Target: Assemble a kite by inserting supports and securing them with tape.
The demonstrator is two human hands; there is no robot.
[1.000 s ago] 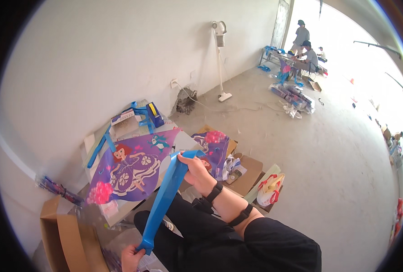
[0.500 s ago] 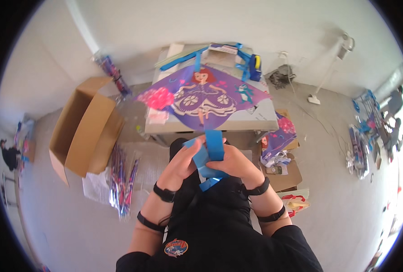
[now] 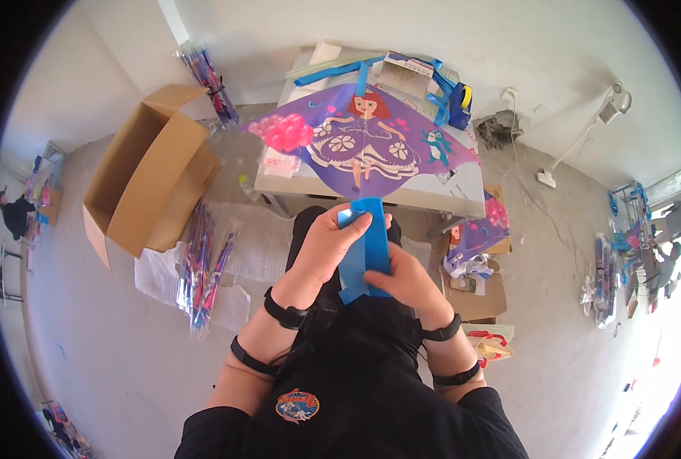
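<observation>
A purple diamond-shaped kite (image 3: 329, 170) with a printed princess and pink flowers lies on the table, its lower tip over the front edge. Just below that tip, a folded length of shiny blue ribbon (image 3: 376, 249) is between my hands over my lap. My left hand (image 3: 327, 243) grips its upper part, thumb across the front. Lower down, my right hand (image 3: 409, 279) pinches the ribbon's right side between thumb and fingers. Whether the ribbon is joined to the kite's tip cannot be made out.
The white table (image 3: 455, 195) also bears a small open box (image 3: 405, 73), blue strips and a blue tape dispenser (image 3: 460, 105). On the left stand a large cardboard box (image 3: 153, 180) and bundled packed kites (image 3: 199, 264). A flatter carton (image 3: 478, 302) sits right. Other people are far off at both sides.
The blue ribbon has turned from a loose, spread loop into a longer upright fold. My left hand has moved up to its top, my right hand down its side. The view has shifted slightly.
</observation>
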